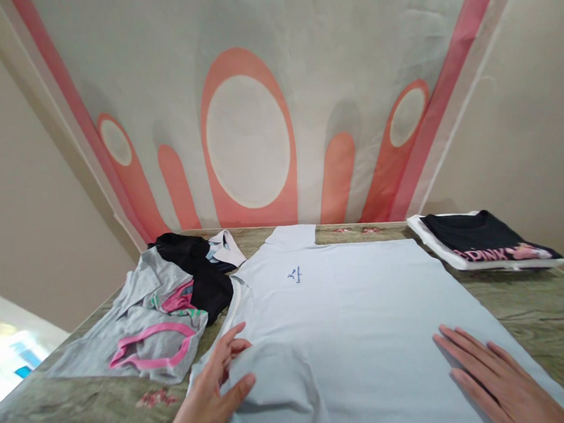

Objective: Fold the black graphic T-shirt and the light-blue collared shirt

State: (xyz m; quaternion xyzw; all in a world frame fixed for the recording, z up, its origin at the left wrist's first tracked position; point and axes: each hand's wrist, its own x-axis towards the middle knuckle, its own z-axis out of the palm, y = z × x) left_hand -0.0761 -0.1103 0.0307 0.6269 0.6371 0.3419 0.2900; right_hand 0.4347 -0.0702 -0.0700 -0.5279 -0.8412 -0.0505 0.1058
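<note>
A pale blue T-shirt (pixel 362 317) with a small dark print on its chest lies spread sideways across the table. One sleeve points toward the wall. My right hand (pixel 497 373) rests flat on the shirt's right part, fingers stretched out. At the near left, my left hand (pixel 219 384) is beside a raised, wrinkled fold of the shirt, its thumb and fingers apart and slightly bent. Its fingertips are close to the fabric; I cannot tell how firmly they touch it. The near end of the shirt runs out of view.
Left of the shirt lies a loose heap with a grey garment with pink trim (pixel 150 344) and a black garment (pixel 209 278). A folded black T-shirt (pixel 478 232) tops a white one at the back right. The wood-patterned table (pixel 535 307) meets a painted wall (pixel 365 44).
</note>
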